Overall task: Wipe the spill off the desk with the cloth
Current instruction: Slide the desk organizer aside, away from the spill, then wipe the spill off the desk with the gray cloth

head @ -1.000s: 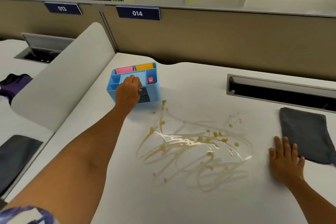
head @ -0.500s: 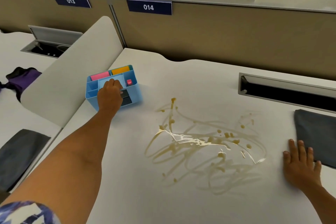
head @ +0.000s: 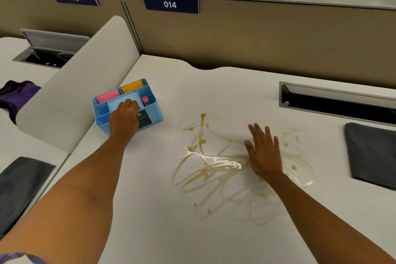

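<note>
Two bare hands reach out over the white counter point(head: 214, 83). The left hand point(head: 124, 115) is curled closed on the near rim of a light blue desk organizer point(head: 154, 111) that stands left of the spill, its fingers hooked down into the compartments. Pink point(head: 108, 95) and orange point(head: 132, 86) pads sit in the organizer's far compartments, and a small red item point(head: 145, 100) stands in the compartment on its right side. The right hand point(head: 264, 152) is spread flat and empty, palm down with fingers fanned, over the middle of the spill; whether it touches the liquid cannot be told. The spill point(head: 205, 169) is a tangle of tan loops and drops with glossy patches, spread across the counter between the organizer and the cloth. The dark grey cloth point(head: 370, 152) lies folded flat right of the spill, well clear of both hands, just in front of a recessed cable tray point(head: 334, 100).
</note>
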Demonstrator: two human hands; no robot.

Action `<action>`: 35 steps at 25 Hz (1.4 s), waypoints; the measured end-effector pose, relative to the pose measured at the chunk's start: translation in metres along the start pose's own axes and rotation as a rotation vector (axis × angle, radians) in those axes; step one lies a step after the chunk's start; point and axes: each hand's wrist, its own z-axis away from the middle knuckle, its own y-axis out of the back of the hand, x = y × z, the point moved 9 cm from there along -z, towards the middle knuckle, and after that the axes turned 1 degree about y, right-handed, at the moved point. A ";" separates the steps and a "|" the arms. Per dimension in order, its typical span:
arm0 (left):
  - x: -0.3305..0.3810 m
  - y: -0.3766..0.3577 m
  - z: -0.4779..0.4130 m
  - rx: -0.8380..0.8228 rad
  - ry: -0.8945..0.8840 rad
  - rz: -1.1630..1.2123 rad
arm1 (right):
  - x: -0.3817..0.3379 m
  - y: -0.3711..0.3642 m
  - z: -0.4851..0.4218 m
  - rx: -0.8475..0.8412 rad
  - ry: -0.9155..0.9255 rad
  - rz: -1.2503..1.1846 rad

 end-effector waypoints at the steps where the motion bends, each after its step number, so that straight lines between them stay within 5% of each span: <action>1: 0.000 0.001 -0.001 0.000 -0.009 -0.005 | -0.019 -0.007 -0.002 -0.016 0.044 -0.008; 7: -0.017 0.000 -0.003 -0.021 0.043 0.017 | -0.092 -0.036 -0.005 -0.084 0.185 -0.023; 18: -0.035 0.007 -0.006 0.122 0.209 0.238 | -0.113 -0.040 -0.007 -0.088 0.191 -0.025; 24: 0.040 0.016 0.002 0.167 -0.105 0.471 | -0.097 -0.019 -0.006 -0.051 0.156 -0.058; 35: 0.272 -0.045 0.086 -0.231 -0.548 0.455 | 0.032 0.044 0.023 0.037 -0.066 0.018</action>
